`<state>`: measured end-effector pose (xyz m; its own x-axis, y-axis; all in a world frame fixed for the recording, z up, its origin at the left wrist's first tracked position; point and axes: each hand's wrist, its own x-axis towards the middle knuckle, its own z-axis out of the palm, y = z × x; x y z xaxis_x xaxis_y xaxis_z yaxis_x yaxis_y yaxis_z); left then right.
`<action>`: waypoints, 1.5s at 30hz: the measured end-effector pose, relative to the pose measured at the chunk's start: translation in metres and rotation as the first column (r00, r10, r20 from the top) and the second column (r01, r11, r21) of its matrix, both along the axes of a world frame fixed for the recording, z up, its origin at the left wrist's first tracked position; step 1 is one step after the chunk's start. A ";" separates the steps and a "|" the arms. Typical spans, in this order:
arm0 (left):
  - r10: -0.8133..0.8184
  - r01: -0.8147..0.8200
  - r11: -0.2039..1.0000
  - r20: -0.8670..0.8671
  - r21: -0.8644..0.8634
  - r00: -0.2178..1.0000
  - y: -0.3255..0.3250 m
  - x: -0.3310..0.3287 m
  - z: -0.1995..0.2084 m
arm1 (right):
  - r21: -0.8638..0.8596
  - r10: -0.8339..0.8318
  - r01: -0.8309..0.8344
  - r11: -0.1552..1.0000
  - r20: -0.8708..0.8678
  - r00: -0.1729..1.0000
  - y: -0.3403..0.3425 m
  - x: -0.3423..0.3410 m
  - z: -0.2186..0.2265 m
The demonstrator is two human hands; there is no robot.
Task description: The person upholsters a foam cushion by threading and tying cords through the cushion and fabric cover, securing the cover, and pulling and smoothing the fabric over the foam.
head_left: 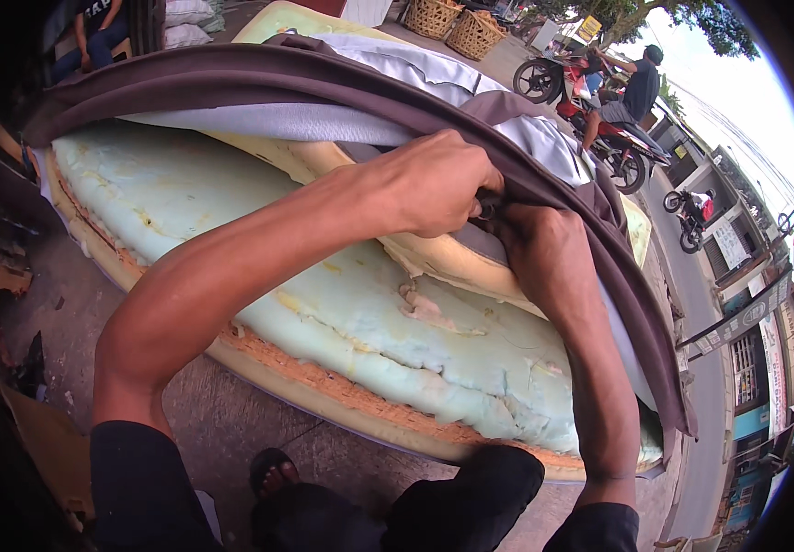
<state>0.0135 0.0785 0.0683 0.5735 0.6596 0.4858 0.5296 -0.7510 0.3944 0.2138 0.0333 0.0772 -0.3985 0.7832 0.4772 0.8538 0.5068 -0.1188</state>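
A dark brown fabric cover (323,81) with a silvery-grey underside lies bunched in a long fold across a foam cushion. My left hand (438,179) is closed at the fold, with its fingers pinching dark material. Close beside it, my right hand (542,241) is bent inward, its fingers curled into the same brown fabric and partly hidden. Between the two hands shows a small dark bit that I cannot make out. Beneath my arms lies pale blue-green foam (434,322), lumpy and creased. A yellowish foam layer (438,260) is lifted above it. Orange-brown foam (342,382) edges the near side.
Two woven baskets (431,17) stand beyond the cushion. A person on a red motorbike (613,129) is at the upper right, and another motorbike (690,221) is on the road. Someone sits (101,41) at the upper left near white sacks (187,35). My sandalled foot (273,471) is below.
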 end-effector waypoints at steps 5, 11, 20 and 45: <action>-0.047 0.050 0.996 0.042 -0.071 0.998 0.005 0.004 0.009 | -0.012 -0.038 0.038 0.999 0.000 0.999 -0.001 -0.002 0.001; 0.079 -0.076 0.995 -0.050 0.058 0.996 0.004 0.003 0.002 | -0.013 0.006 -0.006 1.000 0.001 1.000 -0.004 -0.002 -0.004; 0.037 -0.035 0.997 -0.025 0.071 0.999 0.003 -0.001 -0.002 | 0.010 0.010 -0.010 1.000 0.020 1.000 -0.003 -0.002 -0.004; 0.007 0.017 0.987 -0.147 0.158 0.989 0.003 -0.005 -0.010 | -0.005 -0.001 0.002 1.000 0.137 0.991 -0.005 -0.003 -0.011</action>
